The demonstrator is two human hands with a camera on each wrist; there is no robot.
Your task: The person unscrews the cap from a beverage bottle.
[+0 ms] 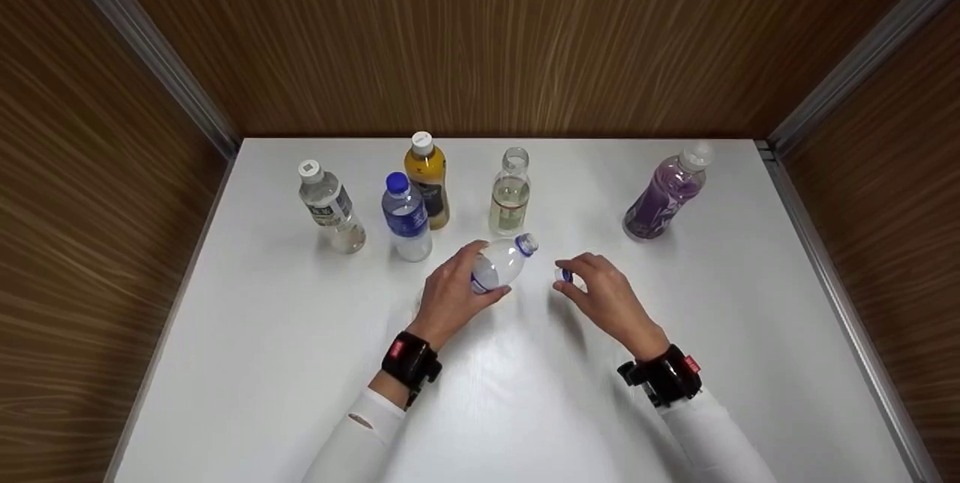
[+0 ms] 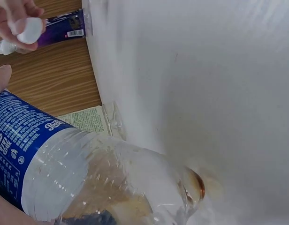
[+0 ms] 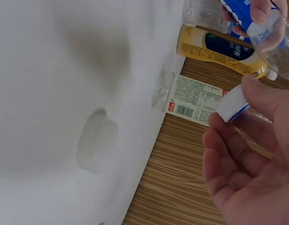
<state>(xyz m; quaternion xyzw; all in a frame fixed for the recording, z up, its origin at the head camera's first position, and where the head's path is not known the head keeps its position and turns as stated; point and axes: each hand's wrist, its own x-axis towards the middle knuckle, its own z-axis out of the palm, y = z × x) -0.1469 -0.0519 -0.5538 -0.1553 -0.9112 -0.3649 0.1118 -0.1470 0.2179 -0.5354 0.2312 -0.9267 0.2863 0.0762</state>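
Note:
My left hand (image 1: pixel 452 294) grips a clear plastic bottle (image 1: pixel 501 261) round its body and holds it tilted, its uncapped mouth pointing to the right. A blue label (image 2: pixel 25 145) wraps the bottle in the left wrist view. Thumb and fingertips of my right hand (image 1: pixel 606 297) pinch a small white and blue bottle cap (image 1: pixel 564 275), a short way right of the bottle's mouth. The right wrist view shows this cap (image 3: pixel 232 103) between thumb and finger, apart from the bottle. Just behind the held bottle stands an uncapped bottle (image 1: pixel 510 202) with pale liquid.
Towards the back left of the white table (image 1: pixel 480 393) stand a white-capped clear bottle (image 1: pixel 330 205), a blue-capped bottle (image 1: pixel 406 220) and a yellow drink bottle (image 1: pixel 429 168). A purple bottle (image 1: pixel 660 202) stands at the back right. Wood-grain panels (image 1: pixel 480 40) enclose the table.

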